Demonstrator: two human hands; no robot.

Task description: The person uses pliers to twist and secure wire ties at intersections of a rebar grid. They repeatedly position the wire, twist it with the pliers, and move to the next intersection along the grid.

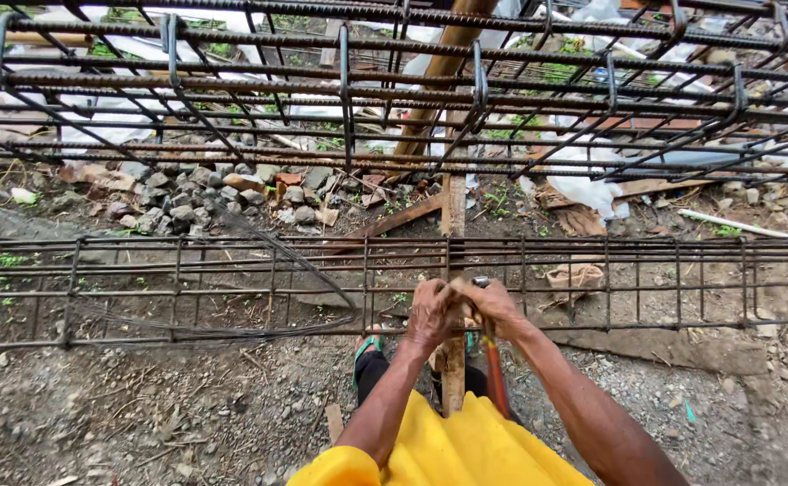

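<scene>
Two hands are being pressed together at one joint of the rebar cage (pixel 232 292): left hand (pixel 432 315) fingers clamped on the top bar, steadying it; right hand (pixel 495 306) closed around a red-handled tool (pixel 495 373), at the tie.

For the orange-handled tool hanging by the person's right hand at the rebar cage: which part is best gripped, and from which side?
Probably the orange handle, taken from the person's own side, below the near rebar cage. The handle runs free down toward the yellow shirt, while its head is buried under the right hand and left hand at the bars, so only the shaft is open to grasp.
</scene>
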